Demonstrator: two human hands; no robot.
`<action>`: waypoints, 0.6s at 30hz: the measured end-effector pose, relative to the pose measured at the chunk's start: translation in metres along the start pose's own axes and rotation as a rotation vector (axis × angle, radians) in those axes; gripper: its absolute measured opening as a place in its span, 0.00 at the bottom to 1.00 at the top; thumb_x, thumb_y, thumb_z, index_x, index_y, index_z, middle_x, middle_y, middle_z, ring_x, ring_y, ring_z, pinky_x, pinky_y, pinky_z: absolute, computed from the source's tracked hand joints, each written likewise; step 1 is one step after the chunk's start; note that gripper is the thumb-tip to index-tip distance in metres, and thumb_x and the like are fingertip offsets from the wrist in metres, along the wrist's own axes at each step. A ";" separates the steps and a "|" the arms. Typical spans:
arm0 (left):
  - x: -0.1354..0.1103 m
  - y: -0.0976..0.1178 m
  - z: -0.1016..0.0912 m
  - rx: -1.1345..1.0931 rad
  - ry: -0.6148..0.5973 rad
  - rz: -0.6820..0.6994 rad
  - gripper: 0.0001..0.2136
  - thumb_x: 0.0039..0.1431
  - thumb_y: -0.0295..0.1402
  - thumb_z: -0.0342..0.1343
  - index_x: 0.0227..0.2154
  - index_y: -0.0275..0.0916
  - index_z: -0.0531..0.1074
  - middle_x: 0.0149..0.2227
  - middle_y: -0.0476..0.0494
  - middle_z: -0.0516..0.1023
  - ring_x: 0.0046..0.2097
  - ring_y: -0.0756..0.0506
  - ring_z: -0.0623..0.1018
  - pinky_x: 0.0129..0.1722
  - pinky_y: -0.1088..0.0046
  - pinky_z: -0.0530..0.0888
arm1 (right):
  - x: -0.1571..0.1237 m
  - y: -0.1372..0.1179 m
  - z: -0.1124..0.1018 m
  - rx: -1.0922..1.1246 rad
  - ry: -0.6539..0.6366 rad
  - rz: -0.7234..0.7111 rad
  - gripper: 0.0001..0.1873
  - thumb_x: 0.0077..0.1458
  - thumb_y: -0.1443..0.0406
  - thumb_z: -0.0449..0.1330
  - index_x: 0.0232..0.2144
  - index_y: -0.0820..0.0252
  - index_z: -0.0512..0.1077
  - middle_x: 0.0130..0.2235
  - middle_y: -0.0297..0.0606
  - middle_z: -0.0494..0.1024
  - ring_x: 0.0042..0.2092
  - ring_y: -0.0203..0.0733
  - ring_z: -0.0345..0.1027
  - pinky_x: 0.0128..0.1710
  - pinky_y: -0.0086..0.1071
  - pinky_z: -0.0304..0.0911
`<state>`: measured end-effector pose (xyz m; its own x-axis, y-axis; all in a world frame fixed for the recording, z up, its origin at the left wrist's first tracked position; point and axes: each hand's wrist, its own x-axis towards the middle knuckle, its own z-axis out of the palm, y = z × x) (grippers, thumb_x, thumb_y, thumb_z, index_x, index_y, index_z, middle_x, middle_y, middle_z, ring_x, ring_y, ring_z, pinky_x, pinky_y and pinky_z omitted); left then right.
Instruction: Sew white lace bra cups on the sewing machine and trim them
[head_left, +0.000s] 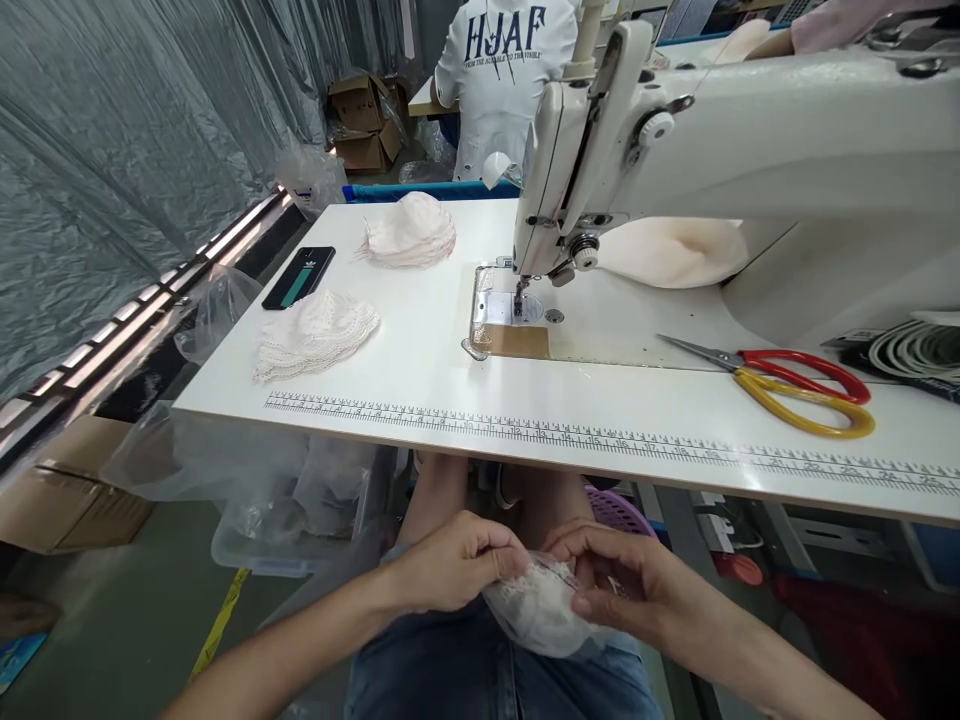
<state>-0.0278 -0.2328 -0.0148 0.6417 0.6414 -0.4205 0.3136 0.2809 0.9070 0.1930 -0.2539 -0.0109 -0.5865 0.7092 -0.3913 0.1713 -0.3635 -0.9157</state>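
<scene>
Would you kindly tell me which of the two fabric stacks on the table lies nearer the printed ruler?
The cream-white stack beside the phone, just beyond the ruler; the pinkish stack lies farther back.

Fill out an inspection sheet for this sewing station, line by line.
Surface: white sewing table, printed ruler along its near edge.
Job's things: filmy white lace bundle over the lap.
Clutter: smartphone, lacy cream fabric stack, pale pink fabric stack, scissors with red and yellow handles.
Hands: left hand and right hand both grip the bundle.
Cables: nothing clearly identifiable; pale coil at right, material unclear.
Surroundings: sewing machine, co-worker in white top, cardboard boxes.
</scene>
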 end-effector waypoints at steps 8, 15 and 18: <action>-0.001 -0.003 0.001 0.014 -0.018 0.032 0.14 0.59 0.36 0.51 0.31 0.31 0.77 0.27 0.47 0.74 0.30 0.52 0.69 0.30 0.81 0.64 | 0.004 0.005 0.007 0.059 -0.006 0.034 0.08 0.53 0.60 0.61 0.31 0.58 0.72 0.34 0.33 0.67 0.29 0.34 0.52 0.28 0.28 0.50; -0.005 0.000 -0.005 0.103 -0.012 -0.034 0.13 0.47 0.34 0.64 0.36 0.36 0.76 0.30 0.49 0.77 0.33 0.50 0.74 0.32 0.81 0.65 | 0.001 0.002 0.002 0.089 0.068 0.100 0.15 0.52 0.53 0.60 0.26 0.58 0.66 0.25 0.30 0.63 0.29 0.36 0.53 0.27 0.29 0.50; -0.003 0.001 -0.005 0.092 -0.026 -0.060 0.09 0.51 0.34 0.60 0.35 0.35 0.75 0.27 0.49 0.77 0.29 0.51 0.72 0.28 0.81 0.64 | 0.000 0.007 -0.002 0.051 0.078 0.105 0.16 0.53 0.52 0.60 0.28 0.58 0.67 0.27 0.30 0.64 0.29 0.36 0.55 0.28 0.29 0.51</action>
<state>-0.0334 -0.2310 -0.0121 0.6374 0.6061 -0.4758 0.4143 0.2511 0.8748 0.1963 -0.2552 -0.0175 -0.5033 0.7098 -0.4928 0.1872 -0.4672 -0.8641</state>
